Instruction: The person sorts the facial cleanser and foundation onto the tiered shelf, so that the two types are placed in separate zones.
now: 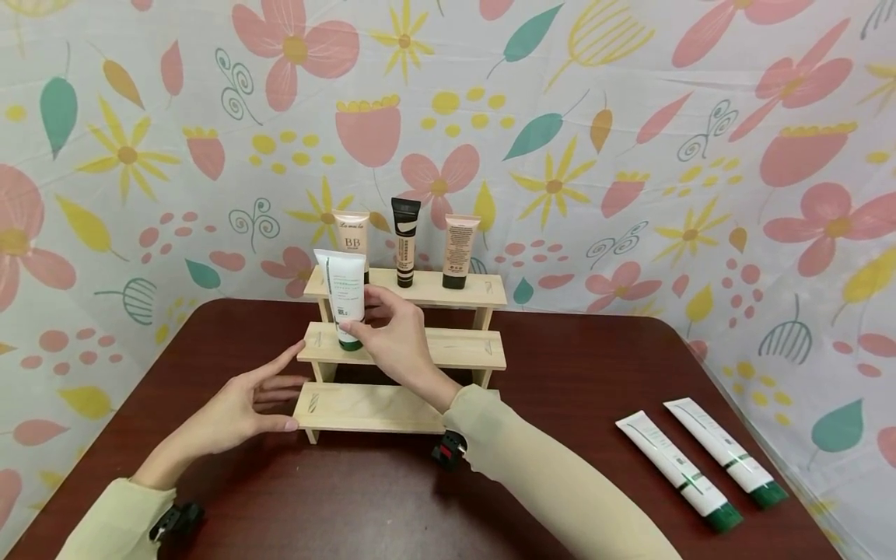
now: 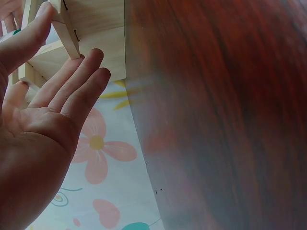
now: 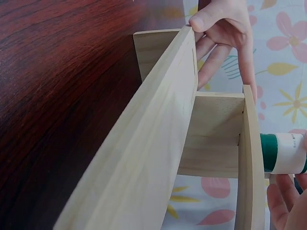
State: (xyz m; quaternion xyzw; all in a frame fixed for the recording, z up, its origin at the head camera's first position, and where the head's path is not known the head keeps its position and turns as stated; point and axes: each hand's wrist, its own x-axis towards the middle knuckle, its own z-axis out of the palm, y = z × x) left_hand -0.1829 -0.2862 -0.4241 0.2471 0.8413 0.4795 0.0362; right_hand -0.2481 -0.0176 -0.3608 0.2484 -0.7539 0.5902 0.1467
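My right hand [image 1: 397, 333] pinches a white squeeze tube with a green cap [image 1: 344, 299], cap down, at the left end of the middle step of a wooden three-step display stand [image 1: 378, 408]. In the right wrist view the green cap [image 3: 269, 152] is right at the step's board. My left hand [image 1: 238, 404] lies along the stand's left side with fingers extended, its fingertips at the edges of the middle and bottom steps. The left wrist view shows this hand [image 2: 43, 124] with its palm facing the stand's side.
On the top step stand a beige BB tube [image 1: 352, 233], a black-topped tube [image 1: 405, 243] and a pink-beige tube with a dark cap [image 1: 459, 250]. Two white tubes with green caps lie on the dark table at right, an inner tube [image 1: 672, 463] and an outer tube [image 1: 724, 447]. Floral cloth hangs behind.
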